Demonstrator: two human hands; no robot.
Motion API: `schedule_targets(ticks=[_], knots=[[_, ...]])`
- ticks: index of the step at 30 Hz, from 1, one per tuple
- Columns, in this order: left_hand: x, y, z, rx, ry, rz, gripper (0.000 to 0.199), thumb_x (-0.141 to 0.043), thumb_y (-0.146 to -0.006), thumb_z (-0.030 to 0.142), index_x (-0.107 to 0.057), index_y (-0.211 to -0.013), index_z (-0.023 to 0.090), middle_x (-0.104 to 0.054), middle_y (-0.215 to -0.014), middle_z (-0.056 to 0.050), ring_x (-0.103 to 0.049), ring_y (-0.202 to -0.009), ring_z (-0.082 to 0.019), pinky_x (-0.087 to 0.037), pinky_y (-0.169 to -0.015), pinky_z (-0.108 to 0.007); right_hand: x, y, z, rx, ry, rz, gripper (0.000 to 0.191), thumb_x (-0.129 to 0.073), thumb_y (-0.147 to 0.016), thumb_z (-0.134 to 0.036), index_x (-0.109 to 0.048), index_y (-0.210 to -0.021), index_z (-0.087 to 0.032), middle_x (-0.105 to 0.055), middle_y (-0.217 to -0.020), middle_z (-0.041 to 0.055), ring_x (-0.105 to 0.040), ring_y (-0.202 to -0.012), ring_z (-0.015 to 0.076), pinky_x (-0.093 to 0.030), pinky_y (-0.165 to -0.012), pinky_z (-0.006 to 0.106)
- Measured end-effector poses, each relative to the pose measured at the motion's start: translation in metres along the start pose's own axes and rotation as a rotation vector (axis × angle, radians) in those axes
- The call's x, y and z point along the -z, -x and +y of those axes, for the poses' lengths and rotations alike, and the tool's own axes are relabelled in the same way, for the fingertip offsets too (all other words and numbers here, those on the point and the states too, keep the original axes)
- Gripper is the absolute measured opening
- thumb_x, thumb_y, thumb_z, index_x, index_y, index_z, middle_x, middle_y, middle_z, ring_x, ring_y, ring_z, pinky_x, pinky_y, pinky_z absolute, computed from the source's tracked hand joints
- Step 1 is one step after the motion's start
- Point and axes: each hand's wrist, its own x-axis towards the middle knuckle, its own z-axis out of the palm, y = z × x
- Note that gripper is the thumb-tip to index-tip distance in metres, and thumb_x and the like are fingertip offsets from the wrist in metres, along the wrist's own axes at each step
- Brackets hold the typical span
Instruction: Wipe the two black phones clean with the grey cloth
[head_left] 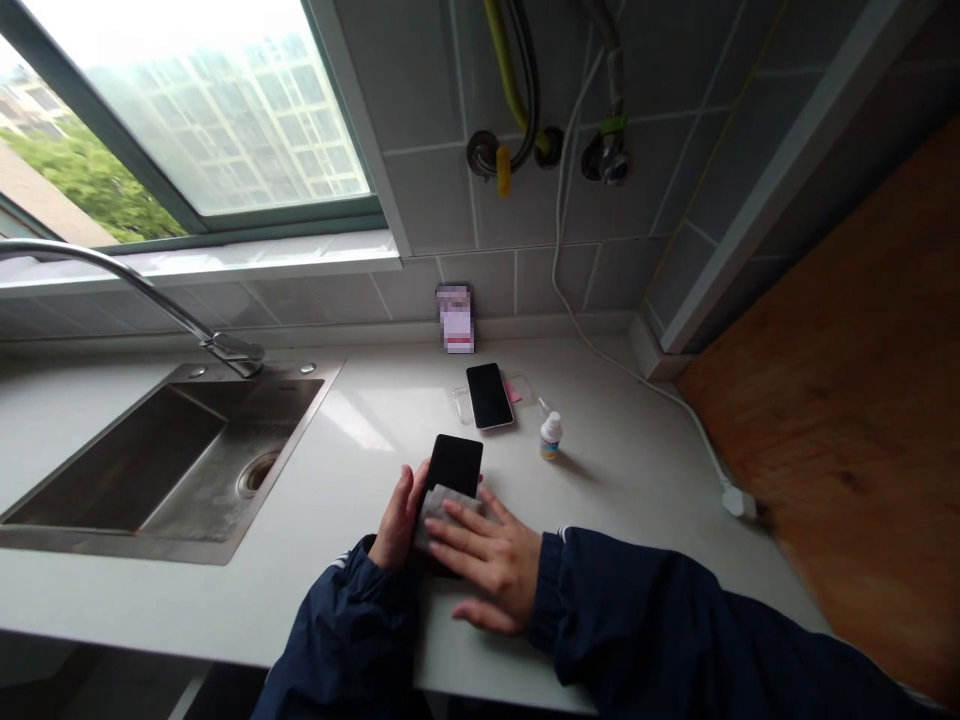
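My left hand is wrapped round the left edge of a black smartphone, which it holds tilted just above the counter. A small grey cloth covers the middle of the screen. Flat on that cloth lies my right hand, fingers outstretched and thumb apart, pressing rather than gripping. Its palm and wrist hide the phone's lower right part. Beyond the hands, a second phone rests dark-screened on the counter. To the right stands a small white bottle with a blue and yellow label.
Against the tiled wall leans a lit, blurred phone. A clear phone case and a pink scrap lie beside the second phone. Left are a steel sink and faucet. A white cable runs to a plug near a wooden panel.
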Motion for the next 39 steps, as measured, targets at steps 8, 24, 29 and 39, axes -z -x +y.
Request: schedule_targets(ticks=[8, 24, 29, 39], knots=[[0.005, -0.003, 0.006, 0.105, 0.088, 0.013, 0.076, -0.049, -0.089, 0.068, -0.053, -0.143, 0.015, -0.07, -0.126, -0.015, -0.063, -0.117, -0.034, -0.043, -0.106, -0.047, 0.01, -0.003, 0.019, -0.097, 0.065, 0.076, 0.056, -0.038, -0.103, -0.048, -0.043, -0.148, -0.014, -0.038, -0.158, 0.0111, -0.022, -0.152, 0.0278, 0.01, -0.122, 0.057], [0.008, -0.007, 0.005, 0.12, 0.114, 0.056, 0.075, -0.051, -0.09, 0.063, -0.044, -0.15, 0.018, -0.07, -0.127, -0.014, -0.066, -0.114, -0.035, -0.044, -0.106, -0.049, 0.01, -0.003, 0.015, -0.253, 0.055, 0.089, 0.056, -0.048, -0.098, -0.039, -0.045, -0.147, -0.013, -0.037, -0.158, 0.0133, -0.022, -0.152, 0.0318, -0.012, -0.121, 0.062], [0.008, -0.006, 0.006, 0.118, 0.085, -0.017, 0.075, -0.045, -0.092, 0.066, -0.047, -0.148, 0.015, -0.07, -0.125, -0.016, -0.066, -0.114, -0.034, -0.044, -0.106, -0.049, 0.005, -0.001, 0.008, 0.045, -0.021, 0.044, 0.056, -0.043, -0.1, -0.049, -0.048, -0.144, -0.015, -0.047, -0.152, 0.0103, -0.028, -0.15, 0.0276, 0.001, -0.122, 0.061], [0.008, -0.006, 0.004, 0.082, 0.066, 0.051, 0.077, -0.051, -0.09, 0.065, -0.044, -0.149, 0.016, -0.069, -0.127, -0.015, -0.064, -0.117, -0.035, -0.042, -0.109, -0.049, 0.008, -0.002, 0.012, -0.08, -0.004, 0.04, 0.058, -0.048, -0.098, -0.047, -0.046, -0.146, -0.014, -0.043, -0.155, 0.0121, -0.024, -0.151, 0.0283, -0.018, -0.121, 0.058]])
